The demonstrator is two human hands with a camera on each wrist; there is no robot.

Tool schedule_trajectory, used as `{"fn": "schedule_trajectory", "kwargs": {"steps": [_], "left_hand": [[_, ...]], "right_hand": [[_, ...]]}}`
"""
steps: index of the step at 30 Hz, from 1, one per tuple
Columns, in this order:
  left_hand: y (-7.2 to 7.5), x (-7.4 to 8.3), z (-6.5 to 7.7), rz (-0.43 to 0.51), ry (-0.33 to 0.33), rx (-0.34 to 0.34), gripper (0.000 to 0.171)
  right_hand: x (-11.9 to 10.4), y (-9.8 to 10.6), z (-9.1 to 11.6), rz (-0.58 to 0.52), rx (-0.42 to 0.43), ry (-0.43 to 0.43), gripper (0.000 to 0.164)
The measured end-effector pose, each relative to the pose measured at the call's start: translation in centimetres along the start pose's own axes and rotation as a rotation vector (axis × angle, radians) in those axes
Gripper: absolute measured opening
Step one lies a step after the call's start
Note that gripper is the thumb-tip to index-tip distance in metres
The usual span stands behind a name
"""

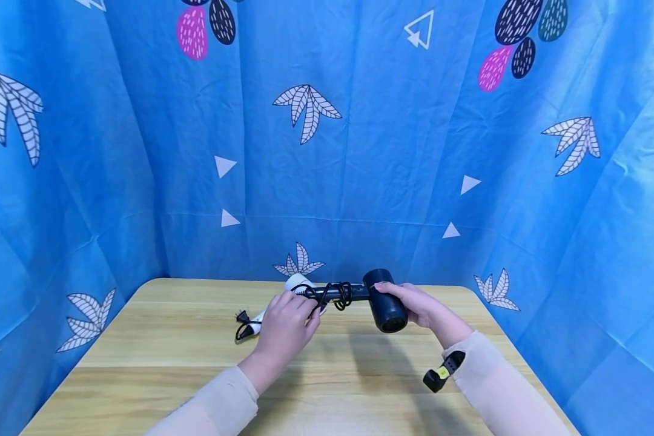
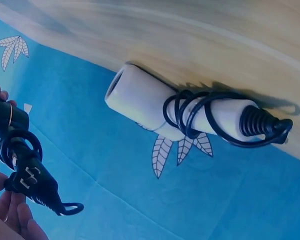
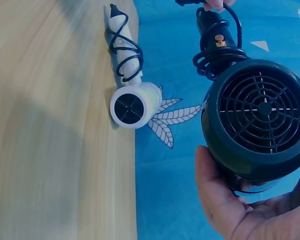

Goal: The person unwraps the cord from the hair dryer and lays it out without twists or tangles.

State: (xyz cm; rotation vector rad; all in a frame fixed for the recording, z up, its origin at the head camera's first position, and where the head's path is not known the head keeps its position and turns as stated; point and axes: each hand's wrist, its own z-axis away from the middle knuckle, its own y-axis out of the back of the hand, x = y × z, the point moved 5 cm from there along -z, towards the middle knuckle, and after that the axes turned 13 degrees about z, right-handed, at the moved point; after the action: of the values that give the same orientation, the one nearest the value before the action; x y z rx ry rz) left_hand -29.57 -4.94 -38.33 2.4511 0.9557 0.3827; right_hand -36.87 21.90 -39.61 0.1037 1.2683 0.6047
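Observation:
A black hair dryer (image 1: 388, 306) is held up over the table, its handle pointing left with its black cord (image 1: 342, 295) wound round it. My right hand (image 1: 414, 303) grips the dryer's barrel; the right wrist view shows the round rear grille (image 3: 264, 109). At the far end of the handle, my left hand (image 1: 287, 324) pinches the plug (image 2: 26, 179) of that cord, its metal prongs showing in the left wrist view. Behind the left hand, a white hair dryer (image 2: 140, 95) lies on the table, partly hidden in the head view, its own black cord (image 2: 190, 115) wrapped round its handle.
The wooden table (image 1: 196, 345) has rounded back corners. Blue patterned curtains (image 1: 305, 181) enclose it at the back and both sides. The white dryer's plug (image 1: 242, 316) lies toward the table's left. A black strap device (image 1: 444, 370) sits on the right wrist.

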Motion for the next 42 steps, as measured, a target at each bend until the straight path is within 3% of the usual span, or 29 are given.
{"fn": "schedule_trajectory", "kwargs": {"steps": [34, 42], "left_hand": [[2.1, -1.4, -1.2, 0.034, -0.15, -0.107, 0.024], [2.6, -2.0, -1.8, 0.067, -0.222, -0.121, 0.021]], "right_hand": [[-0.1, -0.3, 0.4, 0.026, 0.005, -0.003, 0.078], [0.3, -0.3, 0.2, 0.021, 0.002, -0.005, 0.078]]}}
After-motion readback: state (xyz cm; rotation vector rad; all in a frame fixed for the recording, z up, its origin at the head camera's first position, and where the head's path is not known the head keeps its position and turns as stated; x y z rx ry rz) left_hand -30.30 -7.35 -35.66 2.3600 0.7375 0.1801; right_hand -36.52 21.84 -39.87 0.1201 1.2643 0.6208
